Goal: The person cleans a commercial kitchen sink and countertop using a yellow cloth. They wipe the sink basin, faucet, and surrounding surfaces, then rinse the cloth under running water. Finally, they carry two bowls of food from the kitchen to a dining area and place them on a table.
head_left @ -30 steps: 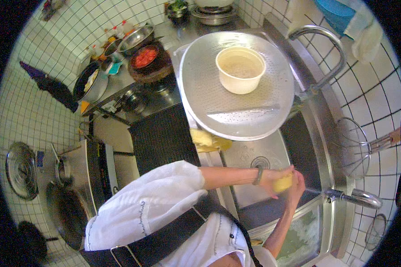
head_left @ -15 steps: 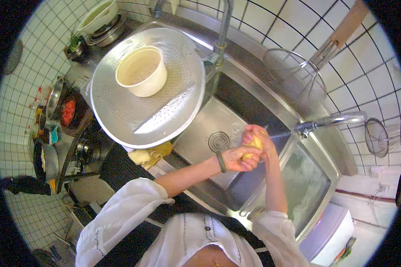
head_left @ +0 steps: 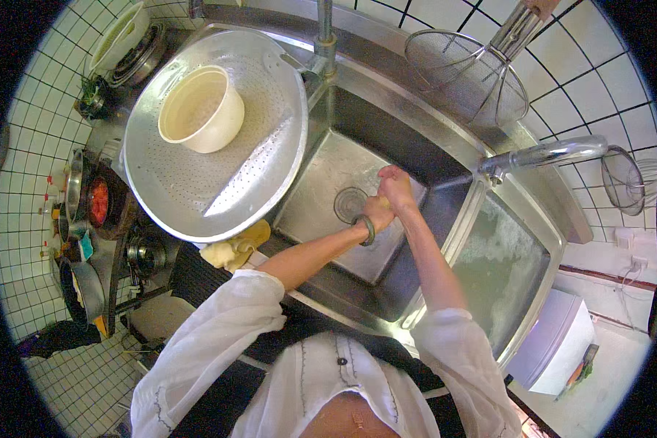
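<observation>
Over the left sink basin (head_left: 306,212), my left hand (head_left: 378,212) and my right hand (head_left: 396,188) are closed tightly together. Between them is a small yellow wad, mostly hidden by my fingers; whether it is cloth or sponge I cannot tell. A dark green bangle (head_left: 369,231) circles my left wrist. The round drain (head_left: 351,205) lies just left of my hands. To their right, the chrome faucet (head_left: 547,155) points away over the basin divider, with no stream visible from it.
A large perforated aluminium colander (head_left: 263,146) holding a cream tub (head_left: 226,120) covers the sink's left side. Yellow gloves or cloths (head_left: 233,247) lie below it. Cloudy water fills the right basin (head_left: 482,274). A wire strainer (head_left: 452,66) leans on the back wall.
Both hands have moved left and slightly up, away from the faucet, and now cover most of the yellow wad. The water spray from the faucet no longer shows. The head view has shifted.
</observation>
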A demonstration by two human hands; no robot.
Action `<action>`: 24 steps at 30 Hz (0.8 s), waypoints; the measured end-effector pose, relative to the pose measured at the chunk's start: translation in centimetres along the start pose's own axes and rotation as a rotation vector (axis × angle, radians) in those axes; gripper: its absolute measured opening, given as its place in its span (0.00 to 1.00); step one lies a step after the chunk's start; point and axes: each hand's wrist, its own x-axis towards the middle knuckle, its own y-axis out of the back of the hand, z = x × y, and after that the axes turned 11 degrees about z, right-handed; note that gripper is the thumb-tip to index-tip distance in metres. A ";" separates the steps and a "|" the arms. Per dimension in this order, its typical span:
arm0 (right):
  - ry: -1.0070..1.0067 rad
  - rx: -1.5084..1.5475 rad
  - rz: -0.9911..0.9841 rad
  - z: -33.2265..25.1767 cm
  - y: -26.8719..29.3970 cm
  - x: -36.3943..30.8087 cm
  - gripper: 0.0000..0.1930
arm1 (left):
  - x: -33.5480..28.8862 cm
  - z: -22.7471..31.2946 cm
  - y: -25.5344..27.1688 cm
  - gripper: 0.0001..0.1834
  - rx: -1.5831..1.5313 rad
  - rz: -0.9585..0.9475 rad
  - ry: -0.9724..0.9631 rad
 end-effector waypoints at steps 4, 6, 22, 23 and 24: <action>0.207 -0.244 0.409 2.8 -2.4 0.9 0.07 | 0.1 -2.2 -1.0 0.13 0.115 0.061 0.049; 0.185 -0.138 0.462 2.6 -3.0 0.7 0.08 | 0.4 -2.6 -0.7 0.14 0.102 0.074 0.080; 0.169 0.438 -0.184 -10.4 11.0 -9.8 0.17 | -2.7 0.0 9.3 0.16 -1.737 -0.263 0.878; 0.243 0.578 -0.209 -10.6 11.8 -9.9 0.20 | -2.7 0.0 9.9 0.15 -1.689 -0.248 0.872; 0.233 0.676 -0.307 -10.4 12.2 -9.8 0.20 | -2.8 0.4 10.2 0.15 -1.701 -0.261 0.761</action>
